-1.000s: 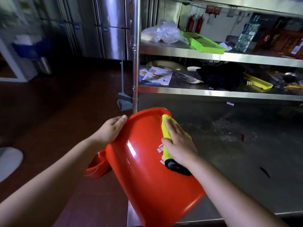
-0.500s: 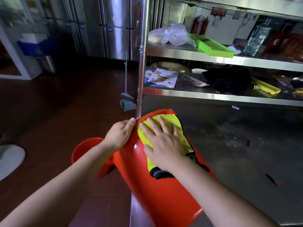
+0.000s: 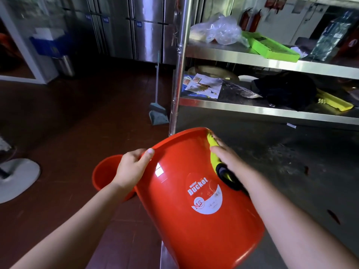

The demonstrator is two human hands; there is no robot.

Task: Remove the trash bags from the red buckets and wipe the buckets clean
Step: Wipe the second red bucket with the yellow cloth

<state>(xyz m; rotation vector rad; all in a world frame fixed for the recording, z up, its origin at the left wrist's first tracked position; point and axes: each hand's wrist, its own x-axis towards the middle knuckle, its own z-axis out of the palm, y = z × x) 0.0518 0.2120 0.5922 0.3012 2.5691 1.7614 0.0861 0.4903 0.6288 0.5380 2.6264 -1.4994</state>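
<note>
A red bucket (image 3: 194, 220) lies tilted on the steel table's corner, its mouth turned away from me and its white "Bucket" label facing up. My left hand (image 3: 132, 167) grips the rim on the left, thumb over the edge. My right hand (image 3: 227, 158) presses a yellow cloth with black trim (image 3: 214, 160) flat against the bucket's right outer wall near the rim. A second red bucket (image 3: 104, 175) stands on the floor to the left, partly hidden behind my left hand and the first bucket.
The steel table (image 3: 281, 171) stretches right, under a rack post (image 3: 179, 70) and shelves (image 3: 272, 111) holding papers, a black cloth, green trays and a plastic bag. A dustpan (image 3: 158, 115) leans by the post. A white fan base (image 3: 17, 177) sits on the red floor at left.
My right hand has slid the cloth from the top of the bucket's wall over to its right side. The bucket has turned so that its label faces up.
</note>
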